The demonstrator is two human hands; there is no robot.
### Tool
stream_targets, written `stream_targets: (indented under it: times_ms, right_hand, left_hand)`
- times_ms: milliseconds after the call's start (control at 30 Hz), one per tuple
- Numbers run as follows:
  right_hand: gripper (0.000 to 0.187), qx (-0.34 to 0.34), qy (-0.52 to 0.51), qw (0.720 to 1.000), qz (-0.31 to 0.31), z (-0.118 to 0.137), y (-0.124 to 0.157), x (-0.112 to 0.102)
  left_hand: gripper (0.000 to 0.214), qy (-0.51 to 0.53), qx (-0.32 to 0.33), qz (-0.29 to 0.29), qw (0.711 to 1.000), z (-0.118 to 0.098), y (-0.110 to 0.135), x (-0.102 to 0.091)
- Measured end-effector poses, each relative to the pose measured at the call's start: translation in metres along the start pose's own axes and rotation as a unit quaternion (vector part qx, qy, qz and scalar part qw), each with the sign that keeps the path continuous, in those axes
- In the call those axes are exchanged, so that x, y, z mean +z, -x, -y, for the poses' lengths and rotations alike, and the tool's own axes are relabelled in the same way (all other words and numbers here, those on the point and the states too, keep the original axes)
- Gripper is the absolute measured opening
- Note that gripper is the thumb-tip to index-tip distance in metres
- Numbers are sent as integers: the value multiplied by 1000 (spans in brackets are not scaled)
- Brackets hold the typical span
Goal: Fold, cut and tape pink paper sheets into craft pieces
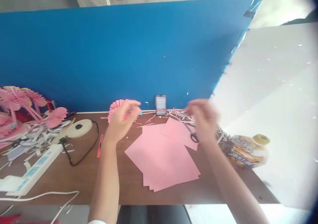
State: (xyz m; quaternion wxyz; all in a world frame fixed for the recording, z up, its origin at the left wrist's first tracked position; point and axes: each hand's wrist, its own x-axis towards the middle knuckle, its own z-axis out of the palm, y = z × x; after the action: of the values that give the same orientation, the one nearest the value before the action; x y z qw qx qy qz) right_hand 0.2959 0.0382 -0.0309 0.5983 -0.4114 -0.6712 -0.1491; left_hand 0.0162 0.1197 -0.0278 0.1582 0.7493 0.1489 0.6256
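Observation:
My left hand [124, 118] is raised above the table, fingers pointing right with a gap between thumb and index finger. Behind it, partly covered, stands a pleated pink paper fan [114, 108]; no grip on it shows. My right hand [202, 116] is lifted on the other side and smeared by motion, so its fingers are hard to read. Between my forearms lies a loose stack of pink paper sheets [164, 161]. Beside my right hand, scissors [194, 137] with dark handles rest on the sheets' right part.
A red utility knife [100, 146], a white tape roll [83, 128] and a power strip [37, 167] lie left. Finished pink fans [20, 99] pile up farther left. A phone [161, 104] leans on the blue partition [111, 58]. A snack bag [245, 154] stands right.

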Motion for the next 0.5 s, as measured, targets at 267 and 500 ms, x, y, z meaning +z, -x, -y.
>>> stream_targets:
  times_ms: [267, 500]
  right_hand:
    - [25, 51, 241, 947, 207, -114, 87, 78]
    - [22, -95, 300, 913, 261, -118, 103, 81]
  left_hand:
    - [56, -214, -251, 274, 903, 141, 47, 56]
    - [85, -259, -267, 368, 852, 140, 50, 67]
